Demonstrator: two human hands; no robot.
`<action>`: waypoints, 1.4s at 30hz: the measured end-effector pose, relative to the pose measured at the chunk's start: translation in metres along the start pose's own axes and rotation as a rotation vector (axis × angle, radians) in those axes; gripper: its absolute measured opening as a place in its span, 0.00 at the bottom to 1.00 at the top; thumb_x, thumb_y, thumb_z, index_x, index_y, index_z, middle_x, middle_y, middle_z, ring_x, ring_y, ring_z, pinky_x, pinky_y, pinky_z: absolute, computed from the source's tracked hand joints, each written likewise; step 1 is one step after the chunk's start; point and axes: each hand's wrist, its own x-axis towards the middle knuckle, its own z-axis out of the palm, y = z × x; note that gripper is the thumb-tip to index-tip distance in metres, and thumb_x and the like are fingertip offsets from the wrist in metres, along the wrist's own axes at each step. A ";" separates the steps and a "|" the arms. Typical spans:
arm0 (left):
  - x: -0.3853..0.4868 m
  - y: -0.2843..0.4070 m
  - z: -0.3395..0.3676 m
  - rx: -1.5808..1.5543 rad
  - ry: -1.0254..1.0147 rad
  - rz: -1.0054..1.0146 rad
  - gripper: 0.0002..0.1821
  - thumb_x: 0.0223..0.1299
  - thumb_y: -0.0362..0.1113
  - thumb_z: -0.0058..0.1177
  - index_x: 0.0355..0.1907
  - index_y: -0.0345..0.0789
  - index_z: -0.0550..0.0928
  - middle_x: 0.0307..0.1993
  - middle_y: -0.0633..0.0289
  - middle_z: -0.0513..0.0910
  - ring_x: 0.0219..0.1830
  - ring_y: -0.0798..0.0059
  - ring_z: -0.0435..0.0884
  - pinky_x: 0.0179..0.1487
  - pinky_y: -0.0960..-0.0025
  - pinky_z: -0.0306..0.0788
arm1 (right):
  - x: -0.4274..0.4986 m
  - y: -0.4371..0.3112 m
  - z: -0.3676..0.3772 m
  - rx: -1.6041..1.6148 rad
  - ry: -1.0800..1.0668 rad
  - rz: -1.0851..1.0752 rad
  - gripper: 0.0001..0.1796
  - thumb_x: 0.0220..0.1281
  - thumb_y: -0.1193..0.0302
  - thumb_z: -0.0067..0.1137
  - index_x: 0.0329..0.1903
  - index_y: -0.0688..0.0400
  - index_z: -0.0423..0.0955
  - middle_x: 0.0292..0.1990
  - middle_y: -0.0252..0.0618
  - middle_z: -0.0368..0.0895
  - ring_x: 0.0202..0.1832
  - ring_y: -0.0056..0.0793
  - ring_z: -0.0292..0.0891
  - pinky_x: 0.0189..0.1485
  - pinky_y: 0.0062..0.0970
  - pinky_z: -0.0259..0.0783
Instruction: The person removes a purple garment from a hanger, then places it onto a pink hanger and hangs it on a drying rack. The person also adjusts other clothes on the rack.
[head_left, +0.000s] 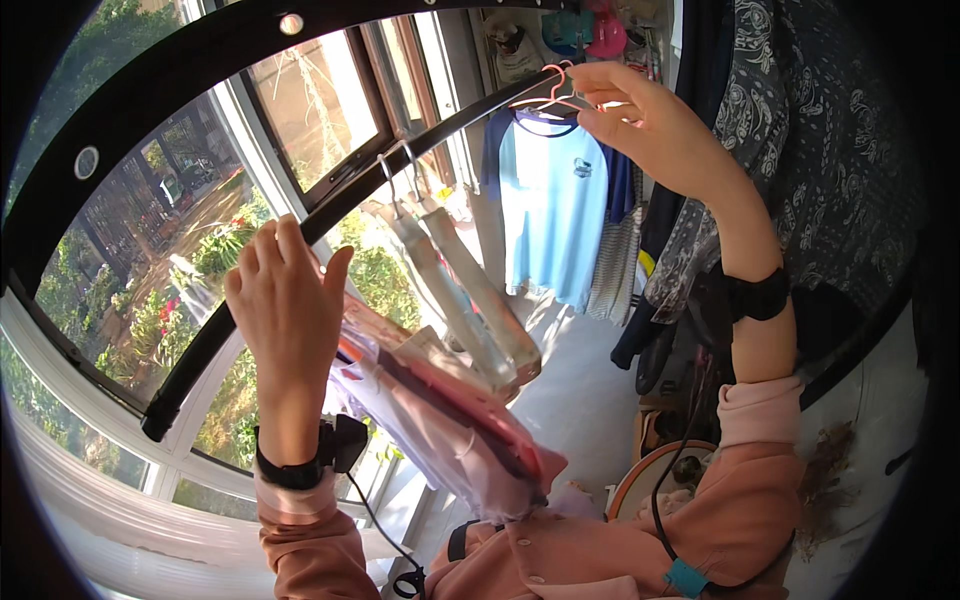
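Note:
My left hand (281, 300) is raised against a black clothes rod (427, 142), its back towards me and its thumb apart. What its fingers close on is hidden behind it. Several pink and lilac garments (450, 427) hang just below that hand, their hangers mostly covered. My right hand (645, 127) reaches to the rod's far end, fingers and thumb spread beside a pink hanger (556, 81). From this hanger hangs a light blue shirt (555, 202) with navy sleeves. Between my hands, two metal-hooked hangers (400, 180) carry pale trousers (457, 292).
Windows (315, 112) line the left, with garden plants outside. Dark patterned clothing (757, 112) hangs at the right. A round orange-rimmed container (626, 480) stands on the grey floor (577, 367). A black cable (660, 487) runs along my right sleeve.

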 end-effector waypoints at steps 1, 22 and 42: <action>0.001 0.005 0.001 0.020 0.000 -0.024 0.28 0.60 0.53 0.59 0.54 0.34 0.75 0.48 0.56 0.80 0.52 0.61 0.77 0.54 0.59 0.67 | 0.008 0.029 -0.008 -0.050 0.072 0.046 0.30 0.68 0.61 0.57 0.67 0.59 0.63 0.62 0.51 0.70 0.63 0.41 0.69 0.63 0.35 0.69; -0.025 0.011 -0.029 0.178 -0.008 -0.202 0.15 0.59 0.33 0.59 0.48 0.36 0.74 0.46 0.59 0.77 0.50 0.57 0.75 0.59 0.59 0.63 | 0.163 0.479 0.085 -0.169 -0.136 0.631 0.65 0.43 0.44 0.69 0.74 0.69 0.42 0.71 0.61 0.53 0.74 0.48 0.51 0.73 0.35 0.52; 0.005 0.032 0.020 0.233 0.072 -0.118 0.17 0.59 0.41 0.61 0.47 0.39 0.73 0.47 0.62 0.77 0.50 0.63 0.77 0.53 0.58 0.68 | 0.031 0.285 0.078 0.302 0.063 0.343 0.09 0.66 0.68 0.52 0.39 0.62 0.74 0.30 0.29 0.71 0.33 0.17 0.65 0.39 0.19 0.63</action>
